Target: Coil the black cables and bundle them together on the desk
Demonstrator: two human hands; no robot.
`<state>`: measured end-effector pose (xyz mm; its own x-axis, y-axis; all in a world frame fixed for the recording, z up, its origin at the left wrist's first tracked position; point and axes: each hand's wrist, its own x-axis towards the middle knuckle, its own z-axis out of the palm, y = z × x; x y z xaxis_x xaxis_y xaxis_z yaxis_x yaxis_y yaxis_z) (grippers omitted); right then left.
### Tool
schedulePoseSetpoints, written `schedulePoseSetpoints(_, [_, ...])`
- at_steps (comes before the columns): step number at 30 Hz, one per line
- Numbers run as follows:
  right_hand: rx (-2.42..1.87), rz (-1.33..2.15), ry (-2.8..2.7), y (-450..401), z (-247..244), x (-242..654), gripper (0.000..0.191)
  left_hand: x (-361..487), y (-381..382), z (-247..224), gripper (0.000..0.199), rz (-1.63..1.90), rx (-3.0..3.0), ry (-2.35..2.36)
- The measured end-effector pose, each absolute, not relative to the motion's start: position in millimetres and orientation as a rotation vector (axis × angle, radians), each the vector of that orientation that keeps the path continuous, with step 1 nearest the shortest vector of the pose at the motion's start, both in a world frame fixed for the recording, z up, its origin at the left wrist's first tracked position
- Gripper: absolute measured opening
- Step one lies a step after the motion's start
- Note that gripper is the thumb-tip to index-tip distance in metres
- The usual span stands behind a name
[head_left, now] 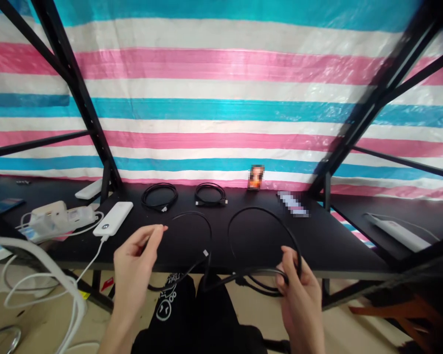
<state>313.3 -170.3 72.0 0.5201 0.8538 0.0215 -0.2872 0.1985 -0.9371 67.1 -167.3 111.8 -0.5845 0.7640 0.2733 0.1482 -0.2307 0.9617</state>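
Both hands are raised at the front edge of the black table, with one long black cable (260,208) looping between them. My right hand (299,282) is closed around several of its coils, thumb on top. On the left side, my left hand (136,253) pinches with thumb and fingertips; a stretch of the cable runs to it, though the exact contact is hidden by the fingers. One silver cable plug (205,253) dangles between the hands. Further back lie two coiled black cables, a left coil (159,184) and a right coil (210,185) with its plugs showing.
A white power bank (113,219) with a white lead lies left on the table (251,246). Beyond it are a power strip (66,219) and thick white cables (55,270). A blurred-out phone-like item (293,204) lies at right. Black metal posts (83,105) flank a striped sheet (221,108).
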Motion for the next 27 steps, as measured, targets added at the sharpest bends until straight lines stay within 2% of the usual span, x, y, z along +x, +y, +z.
schedulePoseSetpoints(5, [-1.128, 0.87, -0.725, -174.1, 81.7, 308.7, 0.043, 92.7, -174.3, 123.6, 0.043, 1.407, 1.239, 1.273])
schedulePoseSetpoints(10, [-1.152, 0.942, -1.066, -189.6, 92.4, 298.8, 0.04, 111.0, -175.1, 123.5, 0.035, 1.244, 1.552, 1.229])
schedulePoseSetpoints(14, [-1.202, 0.877, -1.185, -194.4, 97.4, 298.4, 0.029, 113.3, -173.4, 114.7, 0.052, 1.05, 1.805, 1.24])
schedulePoseSetpoints(16, [-1.21, 0.811, -1.221, -193.9, 97.6, 299.6, 0.026, 112.8, -170.5, 111.6, 0.045, 1.117, 2.01, 1.274])
schedulePoseSetpoints(20, [-1.185, 0.681, -1.265, -191.1, 96.8, 299.0, 0.02, 112.1, -163.2, 112.3, 0.006, 1.304, 2.504, 1.221])
schedulePoseSetpoints(27, [-1.094, 0.375, -1.484, -183.0, 100.1, 310.9, 0.013, 114.2, -162.7, 117.8, 0.008, 1.444, 2.787, 1.347])
